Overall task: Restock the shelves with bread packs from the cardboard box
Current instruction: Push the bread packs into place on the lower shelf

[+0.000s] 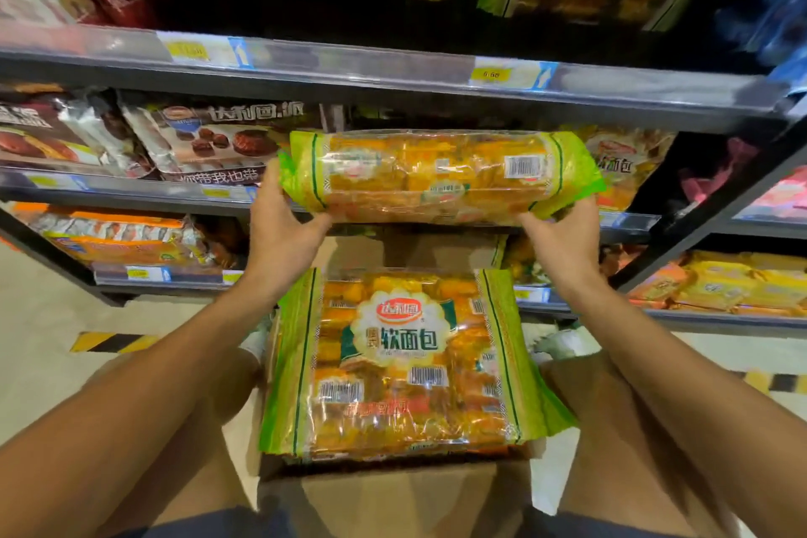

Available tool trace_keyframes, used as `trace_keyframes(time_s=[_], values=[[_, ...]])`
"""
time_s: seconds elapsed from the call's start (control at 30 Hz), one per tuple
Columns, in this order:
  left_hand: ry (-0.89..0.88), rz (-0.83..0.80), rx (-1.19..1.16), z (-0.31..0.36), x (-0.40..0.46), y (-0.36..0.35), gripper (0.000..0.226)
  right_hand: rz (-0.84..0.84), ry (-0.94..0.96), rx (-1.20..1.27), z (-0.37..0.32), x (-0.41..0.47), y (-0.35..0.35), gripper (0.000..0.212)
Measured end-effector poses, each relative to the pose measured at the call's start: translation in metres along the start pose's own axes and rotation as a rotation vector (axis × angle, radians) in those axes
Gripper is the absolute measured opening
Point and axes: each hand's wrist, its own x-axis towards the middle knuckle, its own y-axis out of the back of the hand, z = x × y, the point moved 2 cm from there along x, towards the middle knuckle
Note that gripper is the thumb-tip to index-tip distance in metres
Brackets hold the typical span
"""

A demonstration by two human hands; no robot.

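Note:
A green-and-orange bread pack (436,177) is held level in front of the middle shelf (131,192). My left hand (279,223) grips its left end and my right hand (563,240) grips its right end from below. Under my arms, another bread pack (406,363) lies face up on top of the open cardboard box (393,494) on the floor. A similar pack (629,166) stands on the middle shelf just right of the held one.
Chocolate pie packs (218,140) fill the middle shelf at left. The top shelf rail (393,74) with price tags runs overhead, more bread packs above it. Lower shelves hold orange packs (131,240) and yellow packs (720,280). My knees flank the box.

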Motion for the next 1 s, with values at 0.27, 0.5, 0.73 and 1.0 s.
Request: trace_keyframes(time_s=[0.27,0.5,0.73,1.0], values=[[0.026,0.112,-0.045,-0.019,0.029,-0.036,0.044,0.224,-0.147,0.140,0.001,0.027,-0.034,0.023],[-0.148,0.284,0.141,-0.028,0.074,-0.055,0.043,0.362,-0.203,0.337,0.003,0.059,-0.060,0.035],[0.081,0.113,0.237,-0.060,0.098,-0.099,0.045,0.237,-0.339,0.209,0.020,0.103,-0.089,0.037],[0.332,0.079,0.235,-0.060,0.136,-0.135,0.018,0.081,-0.268,0.090,0.025,0.153,-0.112,0.041]])
